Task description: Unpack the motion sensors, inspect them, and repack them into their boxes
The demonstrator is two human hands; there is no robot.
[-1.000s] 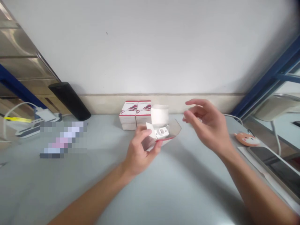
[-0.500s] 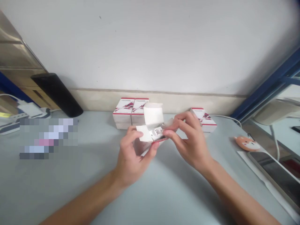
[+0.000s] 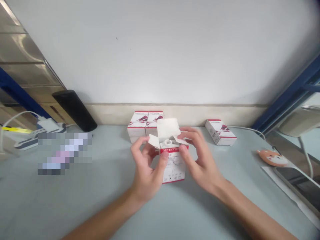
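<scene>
An opened small cardboard box (image 3: 175,166), white with red bands and the word DETECTOR on its front, stands upright in the middle of the desk. Its lid flap (image 3: 168,128) is raised at the back and the two side flaps stick outward. Inside the top sits a white plastic device (image 3: 169,143) with a ring-like part; the rest of it is hidden in the box. My left hand (image 3: 148,171) grips the box at the left, thumb on the front. My right hand (image 3: 201,160) holds the right side, thumb at the front upper corner and fingers around the right flap.
Closed boxes of the same kind (image 3: 137,121) are stacked by the wall, and another box (image 3: 221,132) lies to the right. A black cylinder-like object (image 3: 75,110), a power strip (image 3: 37,136), an orange animal-faced case (image 3: 272,157) and a phone (image 3: 297,183) lie around the desk's sides.
The box has turned upright, so its printed front now faces me. My right fingers have moved from the device at the opening to the box's right side. The view has shifted slightly.
</scene>
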